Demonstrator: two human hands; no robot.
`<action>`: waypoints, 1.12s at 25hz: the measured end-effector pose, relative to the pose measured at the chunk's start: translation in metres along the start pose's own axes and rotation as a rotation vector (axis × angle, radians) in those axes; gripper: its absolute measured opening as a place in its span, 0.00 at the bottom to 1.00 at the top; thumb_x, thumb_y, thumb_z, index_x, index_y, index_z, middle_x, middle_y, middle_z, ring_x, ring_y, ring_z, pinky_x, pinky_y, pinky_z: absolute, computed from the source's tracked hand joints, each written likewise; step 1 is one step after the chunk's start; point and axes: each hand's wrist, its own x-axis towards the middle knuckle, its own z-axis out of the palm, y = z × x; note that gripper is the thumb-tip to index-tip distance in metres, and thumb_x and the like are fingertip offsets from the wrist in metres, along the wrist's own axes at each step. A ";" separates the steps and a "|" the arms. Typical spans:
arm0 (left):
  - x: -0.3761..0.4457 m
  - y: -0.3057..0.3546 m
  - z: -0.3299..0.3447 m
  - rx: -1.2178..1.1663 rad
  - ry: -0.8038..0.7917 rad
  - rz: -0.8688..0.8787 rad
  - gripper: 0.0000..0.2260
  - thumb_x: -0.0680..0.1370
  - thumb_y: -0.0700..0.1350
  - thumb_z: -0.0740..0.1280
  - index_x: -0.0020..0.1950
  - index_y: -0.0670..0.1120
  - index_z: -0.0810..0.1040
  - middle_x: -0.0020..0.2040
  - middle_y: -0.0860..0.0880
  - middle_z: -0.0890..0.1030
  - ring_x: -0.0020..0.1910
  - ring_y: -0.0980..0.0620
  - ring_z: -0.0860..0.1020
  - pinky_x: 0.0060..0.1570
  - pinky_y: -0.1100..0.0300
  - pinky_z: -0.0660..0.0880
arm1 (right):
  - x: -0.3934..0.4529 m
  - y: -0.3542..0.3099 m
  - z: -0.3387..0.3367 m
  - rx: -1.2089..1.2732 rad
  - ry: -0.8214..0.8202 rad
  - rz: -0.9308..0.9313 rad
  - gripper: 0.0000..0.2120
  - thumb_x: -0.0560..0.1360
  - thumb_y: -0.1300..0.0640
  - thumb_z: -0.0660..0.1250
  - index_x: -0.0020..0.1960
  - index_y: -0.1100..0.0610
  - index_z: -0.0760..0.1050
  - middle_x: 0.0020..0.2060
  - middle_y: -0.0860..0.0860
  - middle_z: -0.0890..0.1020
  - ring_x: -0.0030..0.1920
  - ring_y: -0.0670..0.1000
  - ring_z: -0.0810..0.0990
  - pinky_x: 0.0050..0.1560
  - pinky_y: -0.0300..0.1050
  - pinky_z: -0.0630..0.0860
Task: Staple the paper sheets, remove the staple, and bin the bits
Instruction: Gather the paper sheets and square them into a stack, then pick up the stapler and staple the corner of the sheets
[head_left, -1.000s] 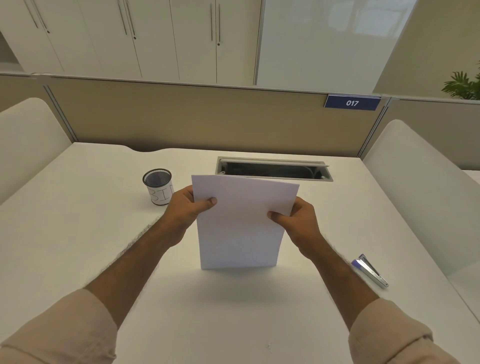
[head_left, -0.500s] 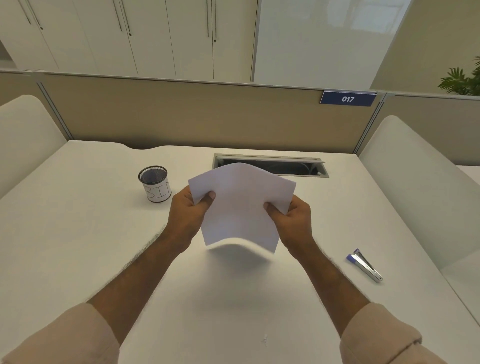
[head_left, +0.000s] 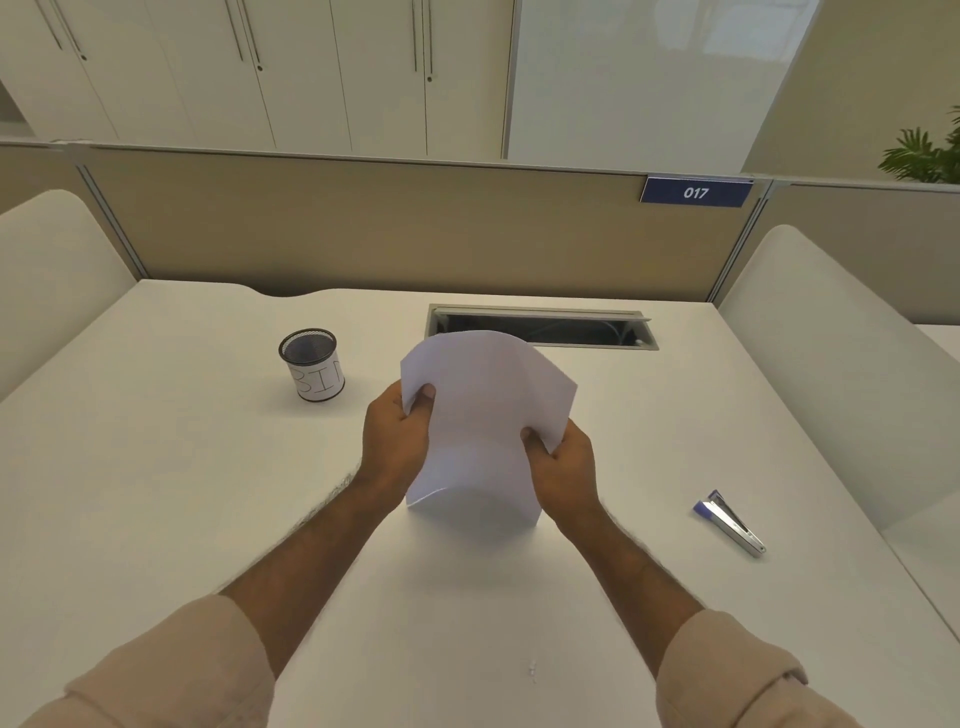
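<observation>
White paper sheets (head_left: 480, 415) stand on their lower edge on the white desk (head_left: 156, 493), bowed and tilted to the right. My left hand (head_left: 395, 441) grips their upper left edge with the thumb in front. My right hand (head_left: 558, 465) holds the right edge lower down. A blue and silver stapler (head_left: 730, 522) lies on the desk to the right, apart from both hands. A black mesh cup labelled BIN (head_left: 311, 364) stands at the left behind the sheets. A tiny pale speck (head_left: 532, 670) lies on the desk near me.
An open cable slot (head_left: 540, 327) is set in the desk behind the sheets. A beige partition (head_left: 363, 228) with a blue 017 sign (head_left: 696, 192) closes the back. White side panels (head_left: 831, 364) flank the desk left and right.
The sheets went from upright and flat to lifted and curved, then came down on the desk again, twisted to the right. Both hands kept their hold throughout.
</observation>
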 end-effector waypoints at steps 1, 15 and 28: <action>0.001 0.002 -0.003 0.036 -0.007 0.019 0.06 0.82 0.50 0.60 0.53 0.51 0.76 0.45 0.51 0.81 0.47 0.45 0.80 0.45 0.55 0.77 | 0.001 0.000 -0.002 0.007 0.004 0.016 0.09 0.76 0.60 0.67 0.56 0.57 0.77 0.46 0.51 0.84 0.46 0.50 0.82 0.45 0.46 0.80; 0.016 0.090 -0.043 0.745 -0.460 0.222 0.09 0.81 0.44 0.62 0.48 0.43 0.80 0.45 0.44 0.82 0.44 0.43 0.79 0.39 0.57 0.72 | 0.021 -0.096 -0.016 -0.265 -0.216 -0.370 0.16 0.76 0.48 0.67 0.62 0.51 0.74 0.50 0.47 0.82 0.50 0.45 0.80 0.48 0.40 0.76; -0.005 0.087 -0.023 0.511 -0.167 0.522 0.10 0.82 0.49 0.60 0.52 0.48 0.79 0.43 0.53 0.79 0.43 0.49 0.78 0.45 0.50 0.77 | 0.005 -0.085 -0.004 -0.012 -0.311 -0.115 0.13 0.79 0.49 0.61 0.54 0.57 0.79 0.45 0.51 0.83 0.44 0.52 0.82 0.42 0.39 0.80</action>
